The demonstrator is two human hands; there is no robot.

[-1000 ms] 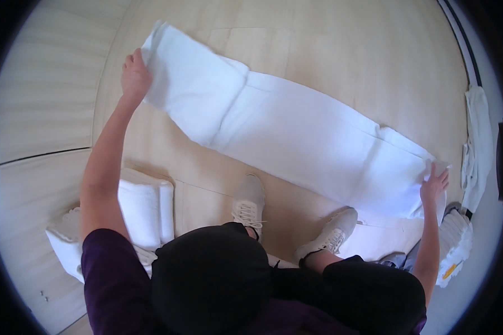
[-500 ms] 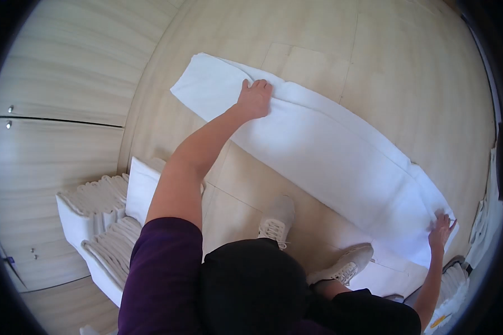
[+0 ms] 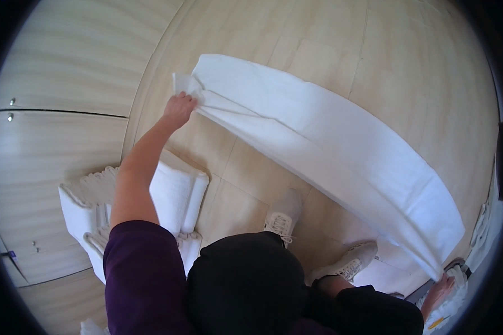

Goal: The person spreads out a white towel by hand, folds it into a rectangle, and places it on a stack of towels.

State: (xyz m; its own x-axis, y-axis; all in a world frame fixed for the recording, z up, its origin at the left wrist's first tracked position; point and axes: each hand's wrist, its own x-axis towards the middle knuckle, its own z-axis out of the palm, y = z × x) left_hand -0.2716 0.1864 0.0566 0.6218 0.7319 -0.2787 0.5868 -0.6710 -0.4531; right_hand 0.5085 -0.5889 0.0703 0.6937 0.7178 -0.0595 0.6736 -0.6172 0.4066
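Observation:
A long white towel lies spread across the floor in front of me, folded lengthwise. My left hand has its fingers closed on the near edge at the towel's left end, where a corner is raised and creases run to the right. At the far right, my right hand pinches the near corner of the right end, which is drawn to a point; its fingertips are small and partly unclear there.
Stacks of folded white towels stand at my left by a pale wooden cabinet. My shoes are close to the towel's near edge. White cloth or plastic lies at the lower right.
My left hand has moved left and nearer, from the towel's upper fold to its left corner. My right hand has come nearer to me. The towel's near edge is now pulled up and creased.

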